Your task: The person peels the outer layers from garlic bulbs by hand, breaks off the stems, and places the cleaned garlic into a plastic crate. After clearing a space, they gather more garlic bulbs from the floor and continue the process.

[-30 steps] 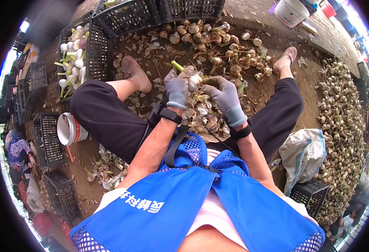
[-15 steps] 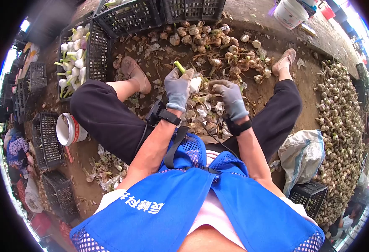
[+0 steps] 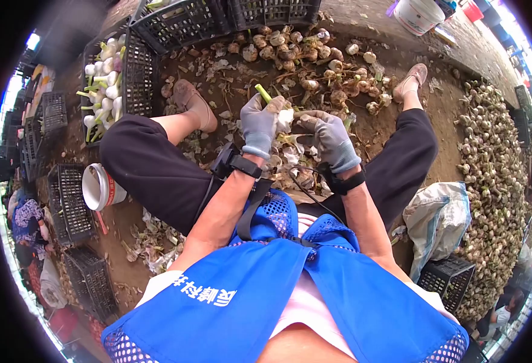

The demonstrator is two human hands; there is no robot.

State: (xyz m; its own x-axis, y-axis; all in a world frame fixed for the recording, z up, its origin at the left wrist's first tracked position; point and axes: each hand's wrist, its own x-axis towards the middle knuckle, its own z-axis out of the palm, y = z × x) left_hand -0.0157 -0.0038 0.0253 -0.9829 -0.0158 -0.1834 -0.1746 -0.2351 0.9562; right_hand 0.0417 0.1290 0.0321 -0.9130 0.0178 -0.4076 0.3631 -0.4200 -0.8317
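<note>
My left hand (image 3: 259, 126), in a grey glove, is closed round a white garlic bulb (image 3: 285, 120) whose cut green stem (image 3: 263, 93) points up past the thumb. My right hand (image 3: 332, 138), also gloved, is beside the bulb with its fingers pinched together; what they hold, if anything, is too small to make out. Below and between the hands lie loose garlic skins (image 3: 290, 156). Unpeeled, soil-covered bulbs (image 3: 287, 53) are spread on the ground beyond them.
A black crate of white garlic (image 3: 104, 85) stands at the left, with more black crates (image 3: 181, 27) ahead. A white bucket (image 3: 101, 186) is beside my left knee. At the right are a large garlic heap (image 3: 490, 157), a sack (image 3: 438, 218) and a crate (image 3: 446, 278). A person (image 3: 30, 221) is far left.
My right hand's fingers have come nearer the bulb and pinch more closely. My left hand still holds the bulb, now turned slightly. The view has shifted a little.
</note>
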